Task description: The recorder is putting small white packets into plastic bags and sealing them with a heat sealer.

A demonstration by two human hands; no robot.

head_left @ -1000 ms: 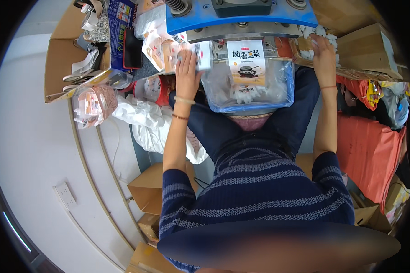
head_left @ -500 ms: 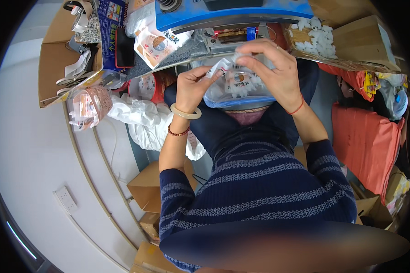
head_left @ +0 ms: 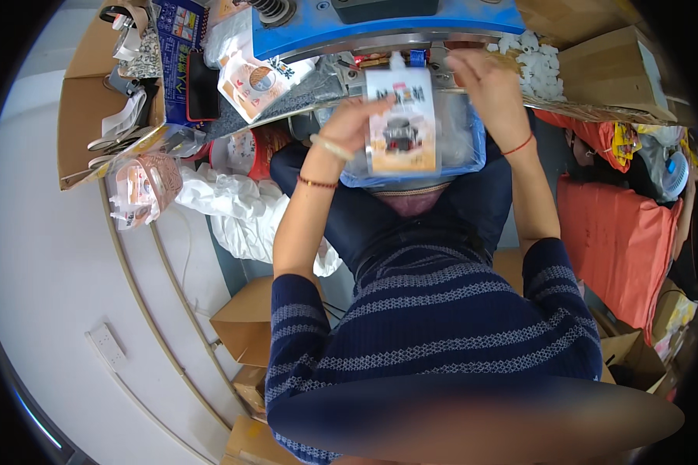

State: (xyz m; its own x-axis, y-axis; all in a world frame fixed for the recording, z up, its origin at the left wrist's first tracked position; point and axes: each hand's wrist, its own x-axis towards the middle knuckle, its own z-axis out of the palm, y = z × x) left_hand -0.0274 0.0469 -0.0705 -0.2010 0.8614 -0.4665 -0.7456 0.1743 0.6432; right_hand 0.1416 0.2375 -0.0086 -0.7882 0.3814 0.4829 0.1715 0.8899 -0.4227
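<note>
My left hand (head_left: pixel 352 122) grips a spout pouch (head_left: pixel 402 155) by its left edge, thumb across the front. The pouch is flat and upright, white and orange with a dark printed picture, and a white spout stands at its top. Behind and below it, a blue-rimmed tub (head_left: pixel 475 159) with clear and white packaging rests between my thighs. My right hand (head_left: pixel 485 97) is raised to the right of the pouch, apart from it. Its fingers are spread and slightly blurred, with nothing seen in them.
A blue machine (head_left: pixel 388 23) spans the bench ahead. White plastic pieces (head_left: pixel 535 62) lie heaped at its right, beside a cardboard box (head_left: pixel 616 74). On the left are more printed pouches (head_left: pixel 260 77), a black phone-like slab (head_left: pixel 203 87) and a carton (head_left: pixel 85 108). Orange-red sacking (head_left: pixel 609 248) hangs at right.
The pouch has come up into clear view in my left hand, its printed front showing. My right hand has parted from my left and moved right, its fingers opening.
</note>
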